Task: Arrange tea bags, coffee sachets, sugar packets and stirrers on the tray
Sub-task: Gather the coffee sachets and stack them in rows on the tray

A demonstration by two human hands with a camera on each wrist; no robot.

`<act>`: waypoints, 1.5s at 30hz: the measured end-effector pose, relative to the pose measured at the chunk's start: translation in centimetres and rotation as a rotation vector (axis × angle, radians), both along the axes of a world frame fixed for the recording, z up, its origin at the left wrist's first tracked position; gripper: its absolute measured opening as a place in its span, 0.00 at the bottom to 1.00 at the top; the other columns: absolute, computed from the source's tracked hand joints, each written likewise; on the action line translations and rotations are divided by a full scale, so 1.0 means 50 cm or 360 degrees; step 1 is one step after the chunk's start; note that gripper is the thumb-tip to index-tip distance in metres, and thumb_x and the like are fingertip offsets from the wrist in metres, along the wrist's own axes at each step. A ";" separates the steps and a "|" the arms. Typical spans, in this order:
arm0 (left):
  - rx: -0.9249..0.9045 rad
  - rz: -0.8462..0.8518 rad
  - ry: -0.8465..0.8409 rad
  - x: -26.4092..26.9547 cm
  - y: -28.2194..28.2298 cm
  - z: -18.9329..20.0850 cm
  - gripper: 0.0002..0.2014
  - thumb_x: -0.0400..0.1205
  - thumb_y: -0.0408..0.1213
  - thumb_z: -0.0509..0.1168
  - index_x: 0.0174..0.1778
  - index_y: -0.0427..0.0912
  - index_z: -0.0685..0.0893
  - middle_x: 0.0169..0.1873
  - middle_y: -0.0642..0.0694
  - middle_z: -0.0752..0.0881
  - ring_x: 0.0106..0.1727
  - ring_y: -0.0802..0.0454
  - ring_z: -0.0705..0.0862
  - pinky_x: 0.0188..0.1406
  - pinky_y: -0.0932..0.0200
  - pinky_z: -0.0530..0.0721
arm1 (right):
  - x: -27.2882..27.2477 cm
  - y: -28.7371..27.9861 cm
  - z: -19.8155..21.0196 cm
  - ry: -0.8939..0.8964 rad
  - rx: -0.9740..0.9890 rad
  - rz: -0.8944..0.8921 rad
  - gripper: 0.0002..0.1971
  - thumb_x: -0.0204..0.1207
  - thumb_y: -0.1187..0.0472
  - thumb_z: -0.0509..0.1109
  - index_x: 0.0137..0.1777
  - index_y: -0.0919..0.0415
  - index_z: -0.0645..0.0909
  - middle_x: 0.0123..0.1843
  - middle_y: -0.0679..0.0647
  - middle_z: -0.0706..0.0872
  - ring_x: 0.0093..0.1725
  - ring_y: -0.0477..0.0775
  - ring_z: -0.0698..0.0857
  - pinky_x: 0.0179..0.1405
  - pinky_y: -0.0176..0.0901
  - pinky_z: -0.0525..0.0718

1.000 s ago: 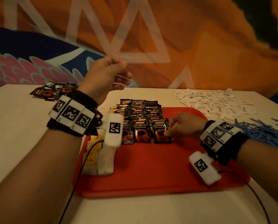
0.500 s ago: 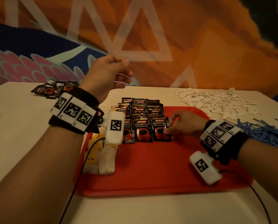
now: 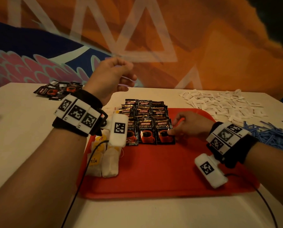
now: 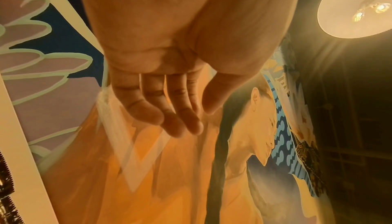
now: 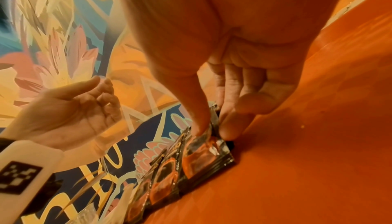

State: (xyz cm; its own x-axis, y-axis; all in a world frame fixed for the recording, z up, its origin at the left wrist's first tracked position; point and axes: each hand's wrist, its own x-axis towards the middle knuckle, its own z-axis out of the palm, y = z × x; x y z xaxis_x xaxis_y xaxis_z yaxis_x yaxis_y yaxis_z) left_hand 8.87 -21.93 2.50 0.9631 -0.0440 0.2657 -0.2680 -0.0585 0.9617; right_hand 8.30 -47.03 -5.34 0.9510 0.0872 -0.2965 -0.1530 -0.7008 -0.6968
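Right hand (image 3: pixel 189 127) pinches the front-right coffee sachet (image 3: pixel 164 134), thumb and fingers (image 5: pixel 230 127) on its edge, likely squaring it into the rows on the red tray (image 3: pixel 154 170). Left hand (image 3: pixel 111 78) hovers loosely curled, holding nothing, clear of the work; sugar packets (image 3: pixel 223 104) and stirrers (image 3: pixel 269 134) wait on the bench.

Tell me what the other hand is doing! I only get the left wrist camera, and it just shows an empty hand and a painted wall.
Observer: The right hand pinches the edge of a coffee sachet, the front right one of the rows laid on a red tray.
Child: Is there tea too?
Observer: Yes, tea bags lie along the tray's left edge.
Child: And the sugar?
Observer: Not on the tray yet. The sugar packets sit in a heap on the table past the tray's far right corner, with blue stirrers beside them.
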 end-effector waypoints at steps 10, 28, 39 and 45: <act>0.0231 0.0171 0.0016 0.000 0.032 -0.012 0.05 0.87 0.39 0.64 0.54 0.42 0.83 0.43 0.47 0.88 0.42 0.53 0.86 0.41 0.58 0.84 | -0.005 0.049 0.063 -0.0514 -0.0283 0.0094 0.18 0.66 0.44 0.83 0.47 0.52 0.80 0.43 0.50 0.89 0.44 0.50 0.88 0.41 0.43 0.83; 0.2417 0.0553 0.0656 0.224 0.359 -0.084 0.26 0.87 0.46 0.62 0.82 0.49 0.69 0.76 0.43 0.76 0.73 0.40 0.77 0.74 0.47 0.72 | 0.038 0.317 0.128 -0.0683 -0.0387 0.0920 0.11 0.77 0.42 0.72 0.51 0.47 0.82 0.50 0.46 0.83 0.49 0.49 0.83 0.46 0.43 0.81; 0.2804 0.0371 0.0802 0.457 0.385 -0.159 0.47 0.75 0.77 0.48 0.87 0.53 0.56 0.87 0.48 0.58 0.85 0.38 0.61 0.84 0.38 0.58 | 0.070 0.287 0.133 -0.0578 -0.0311 0.1026 0.12 0.78 0.39 0.68 0.51 0.44 0.82 0.48 0.44 0.88 0.44 0.45 0.86 0.46 0.42 0.87; 0.2929 0.0269 0.0857 0.405 0.397 -0.172 0.37 0.80 0.71 0.48 0.86 0.61 0.57 0.87 0.49 0.57 0.86 0.42 0.59 0.85 0.38 0.56 | 0.066 0.280 0.123 -0.0532 -0.0346 0.1035 0.12 0.79 0.41 0.69 0.52 0.46 0.83 0.51 0.44 0.85 0.47 0.45 0.85 0.49 0.43 0.86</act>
State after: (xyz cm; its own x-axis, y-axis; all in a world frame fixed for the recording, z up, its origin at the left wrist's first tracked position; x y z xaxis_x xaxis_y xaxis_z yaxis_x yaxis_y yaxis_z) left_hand 29.14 -2.09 -6.11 0.9391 0.2074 -0.2740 0.1078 -0.9349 -0.3382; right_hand 11.63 -33.01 0.80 0.7702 0.6333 -0.0762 0.5326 -0.7043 -0.4693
